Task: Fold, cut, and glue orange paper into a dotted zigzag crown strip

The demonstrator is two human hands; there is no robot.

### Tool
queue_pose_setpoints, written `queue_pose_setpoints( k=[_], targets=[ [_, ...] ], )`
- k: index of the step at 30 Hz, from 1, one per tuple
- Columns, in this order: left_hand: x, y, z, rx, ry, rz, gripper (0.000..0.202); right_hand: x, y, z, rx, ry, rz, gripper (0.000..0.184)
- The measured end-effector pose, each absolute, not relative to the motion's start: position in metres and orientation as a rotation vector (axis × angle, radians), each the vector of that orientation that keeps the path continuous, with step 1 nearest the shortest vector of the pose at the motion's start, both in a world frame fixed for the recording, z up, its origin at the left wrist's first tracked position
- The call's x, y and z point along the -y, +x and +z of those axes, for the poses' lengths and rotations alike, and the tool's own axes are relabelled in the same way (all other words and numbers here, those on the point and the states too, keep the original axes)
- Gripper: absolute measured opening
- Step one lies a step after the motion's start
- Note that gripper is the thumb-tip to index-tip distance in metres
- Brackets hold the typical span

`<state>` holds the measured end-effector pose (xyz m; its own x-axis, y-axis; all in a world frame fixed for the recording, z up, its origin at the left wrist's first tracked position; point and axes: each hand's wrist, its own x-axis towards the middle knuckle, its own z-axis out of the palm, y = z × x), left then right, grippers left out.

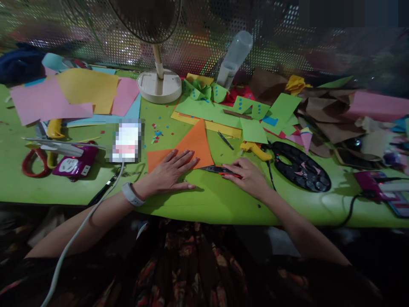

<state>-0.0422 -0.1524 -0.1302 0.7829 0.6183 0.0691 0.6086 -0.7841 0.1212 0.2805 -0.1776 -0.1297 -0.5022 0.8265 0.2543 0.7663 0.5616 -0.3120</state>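
On the green table lies a folded piece of orange paper (196,143) with a pointed top. My left hand (174,170) rests flat across its lower part, fingers spread, and hides some of the lower edge. A grey-white band circles that wrist. In my right hand (247,177) is a slim black pair of scissors (217,169) with red-trimmed handles, its fingers closed around them. The dark tip points left and meets the paper's lower right corner. Just beyond that hand sits a yellow glue gun (255,150), and small black tweezers (226,140) lie nearby.
A fan (159,87) and a tilted plastic bottle (236,55) stand at the back. Left are a lit phone (126,140) with a cable, a purple power socket (75,162) and red-handled scissors (35,163). Right is a black palette (302,166). Coloured papers and scraps surround these.
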Motion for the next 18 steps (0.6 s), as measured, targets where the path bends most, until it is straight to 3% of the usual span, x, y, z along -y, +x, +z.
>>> queue_pose_setpoints(
  k=[18],
  targets=[
    [0.156,-0.023,-0.130,-1.091,2.830,0.240,0.091,0.167,0.277,-0.125,2.477,-1.263,0.193,0.035]
  ],
)
